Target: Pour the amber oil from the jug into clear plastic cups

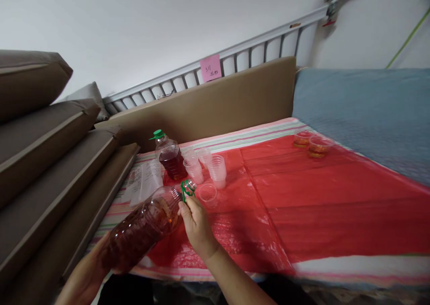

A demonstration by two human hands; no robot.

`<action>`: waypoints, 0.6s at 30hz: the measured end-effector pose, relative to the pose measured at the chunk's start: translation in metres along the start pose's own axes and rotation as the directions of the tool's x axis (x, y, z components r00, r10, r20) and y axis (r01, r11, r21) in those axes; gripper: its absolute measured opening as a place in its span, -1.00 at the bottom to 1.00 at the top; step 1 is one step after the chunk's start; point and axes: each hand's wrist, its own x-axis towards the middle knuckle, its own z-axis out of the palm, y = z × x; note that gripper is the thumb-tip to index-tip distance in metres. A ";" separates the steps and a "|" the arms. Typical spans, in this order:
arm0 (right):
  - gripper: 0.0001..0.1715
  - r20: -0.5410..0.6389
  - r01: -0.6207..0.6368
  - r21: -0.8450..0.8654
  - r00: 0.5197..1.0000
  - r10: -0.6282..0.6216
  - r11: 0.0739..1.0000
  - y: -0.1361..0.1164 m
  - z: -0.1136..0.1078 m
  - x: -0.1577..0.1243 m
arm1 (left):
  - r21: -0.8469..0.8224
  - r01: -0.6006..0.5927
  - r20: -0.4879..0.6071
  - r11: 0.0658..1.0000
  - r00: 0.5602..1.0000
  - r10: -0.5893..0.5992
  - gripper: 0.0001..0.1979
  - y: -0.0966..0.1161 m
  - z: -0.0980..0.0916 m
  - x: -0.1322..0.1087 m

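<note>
I'm seeing the left hand (93, 264) cupping a tilted bottle (143, 233) low down, the right hand (199, 226) pinching its green handle (186, 189), mouth (192, 185) hovering near a clear cup (208, 194).

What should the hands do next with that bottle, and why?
Perhaps tip the bottle slightly more: its mouth points towards the nearest cup, no stream shows; the left hand supports the lower end while the right hand holds the green handle.

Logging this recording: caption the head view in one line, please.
Left hand and right hand hold a bottle of reddish-brown liquid tilted toward a clear cup on red sheeting.
</note>
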 end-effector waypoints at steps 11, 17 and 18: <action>-0.62 -0.074 -0.058 0.057 0.995 0.062 0.997 0.012 0.011 -0.005 | 0.080 0.018 0.039 0.997 0.999 -0.021 -0.50 0.009 -0.006 0.004; -0.62 -0.089 -0.087 0.064 0.992 0.092 0.994 0.017 0.012 -0.006 | 0.124 -0.016 -0.013 0.992 1.000 0.018 -0.53 0.011 0.002 -0.003; -0.62 -0.091 -0.095 0.066 0.991 0.101 0.993 0.017 0.012 -0.006 | 0.124 -0.018 0.007 0.992 1.000 0.017 -0.51 0.011 0.001 -0.002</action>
